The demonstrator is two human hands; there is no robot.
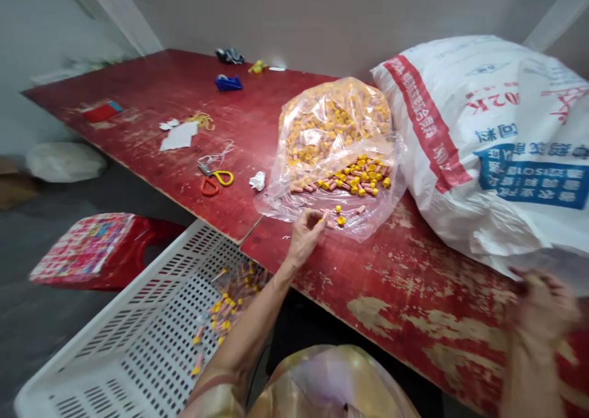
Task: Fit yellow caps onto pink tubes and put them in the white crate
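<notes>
My left hand [304,239] is closed in a pinch on a small pink tube [326,214] at the front edge of a clear plastic bag [280,204]. Beside its fingertips lie a few loose yellow caps [341,221] and another pink piece [360,210]. The bag lies on its side with its mouth towards me, heaped with pink tubes with yellow caps [363,175]. At the far right my right hand [545,304] is at the lower edge of a large white printed sack [501,215]. Motion smears its fingers, so what they hold, if anything, is unclear.
A white plastic basket [151,289] with capped tubes [225,307] stands below the worn red table [257,117]. Scissors [217,181], crumpled paper [257,181], a white sheet [179,136] and a blue tape dispenser [228,83] lie on the table. A red stool [133,252] stands left.
</notes>
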